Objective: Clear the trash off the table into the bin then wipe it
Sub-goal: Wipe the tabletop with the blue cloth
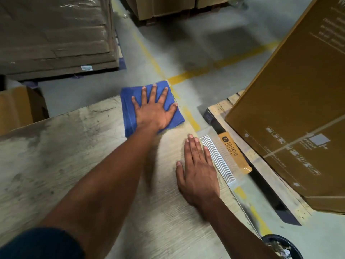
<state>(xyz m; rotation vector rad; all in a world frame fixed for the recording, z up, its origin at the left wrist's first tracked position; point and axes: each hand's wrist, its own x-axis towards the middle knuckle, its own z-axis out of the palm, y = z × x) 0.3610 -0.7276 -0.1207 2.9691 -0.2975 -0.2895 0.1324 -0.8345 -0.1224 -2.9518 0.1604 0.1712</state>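
Spreading fingers (153,90) of left hand (155,111) flat on blue cloth (128,101) at far table (56,156) corner, pressing right hand (197,171) fingers together near right edge, beside bin (280,245).

Folded blue cloth (149,107) at table (56,156) corner

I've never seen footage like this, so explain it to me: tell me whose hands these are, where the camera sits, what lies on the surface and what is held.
There is no machine here. One camera worn on a person's head looks forward and down at their own bare hands. The left hand presses flat, fingers spread, on a blue cloth at the far corner of a worn wooden table, which fits wiping. The right hand rests flat on the table near its right edge and holds nothing. A dark bin with crumpled trash inside shows at the lower right. Large cardboard boxes stand around on the floor.
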